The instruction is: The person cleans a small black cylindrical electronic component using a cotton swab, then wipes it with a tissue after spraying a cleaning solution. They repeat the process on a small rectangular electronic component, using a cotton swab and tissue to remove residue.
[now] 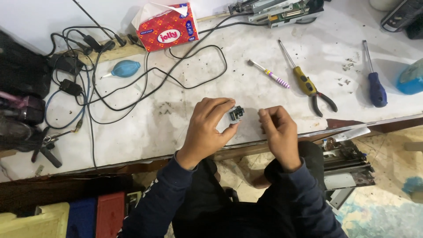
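My left hand (207,128) holds a small dark electronic module (236,114) pinched between thumb and fingers, just above the near edge of the white workbench (176,128). My right hand (278,128) is a little to the right of the module, fingers curled with thumb and forefinger together; whether it holds something tiny I cannot tell. Both sleeves are dark blue.
On the bench lie a yellow-handled screwdriver (299,72), black pliers (324,103), a blue-handled screwdriver (374,81), a purple-striped brush (269,74), a blue air blower (124,68), a red tissue box (168,27), tangled black cables (132,83) and loose screws (348,67). A metal mechanism (346,163) sits below right.
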